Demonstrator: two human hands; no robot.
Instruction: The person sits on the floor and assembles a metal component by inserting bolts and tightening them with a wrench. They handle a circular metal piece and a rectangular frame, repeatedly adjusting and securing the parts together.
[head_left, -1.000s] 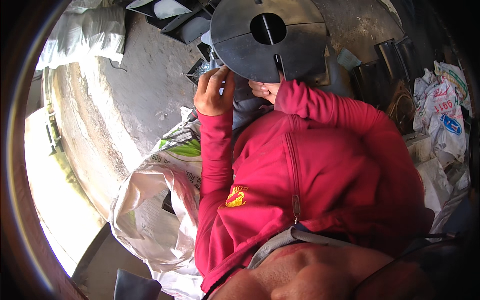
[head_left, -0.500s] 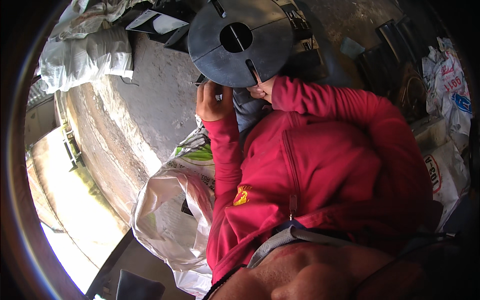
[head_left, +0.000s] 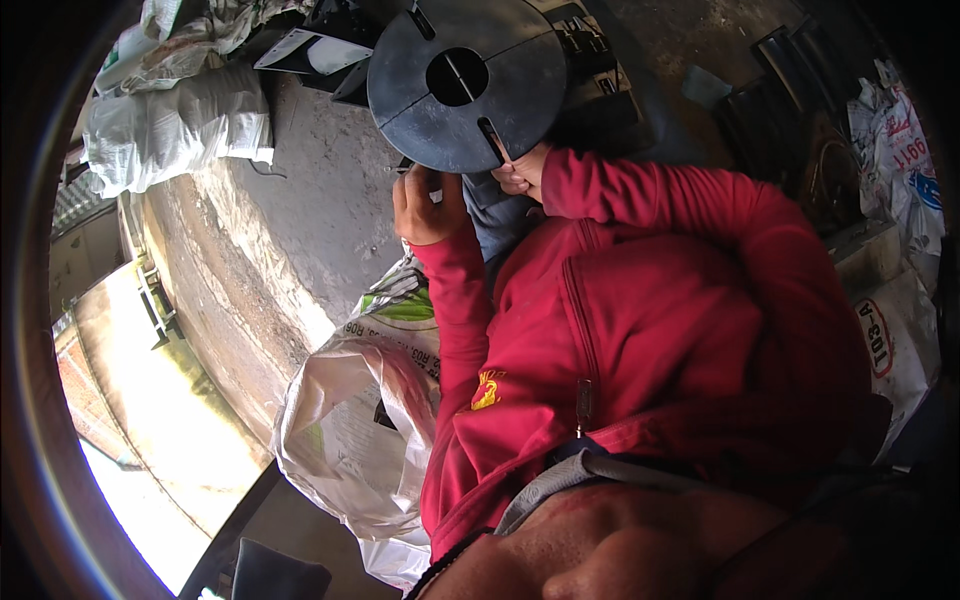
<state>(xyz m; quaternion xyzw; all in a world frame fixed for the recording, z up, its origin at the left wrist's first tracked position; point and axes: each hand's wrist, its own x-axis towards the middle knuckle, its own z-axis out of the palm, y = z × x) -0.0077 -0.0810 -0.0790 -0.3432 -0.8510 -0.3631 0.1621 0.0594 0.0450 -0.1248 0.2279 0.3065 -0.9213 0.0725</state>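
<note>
A dark grey round plate [head_left: 410, 115] with a round centre hole, a thin seam across it and narrow slots is in front of me at the top. My left hand [head_left: 428, 207] is at its near left edge with fingers curled, the fingertips partly hidden below the rim. A small dark piece [head_left: 403, 165] shows by those fingers; what they hold I cannot make out. My right hand [head_left: 523, 173] is closed at the near edge, beside the open end of a slot. A bit of finger shows through that slot, and whatever this hand grips is hidden under the plate.
An open white woven sack [head_left: 340, 440] stands at my left. Dark metal parts [head_left: 325, 50] and plastic-wrapped bundles [head_left: 180, 125] lie at the far left. Black parts [head_left: 590, 45] sit behind the plate. Printed white bags [head_left: 895, 150] and dark panels [head_left: 790, 80] are at the right.
The round plate has shifted slightly left, uncovering more of my right fingers at the slot. Both hands stay at its near edge, and the whole view has shifted a little.
</note>
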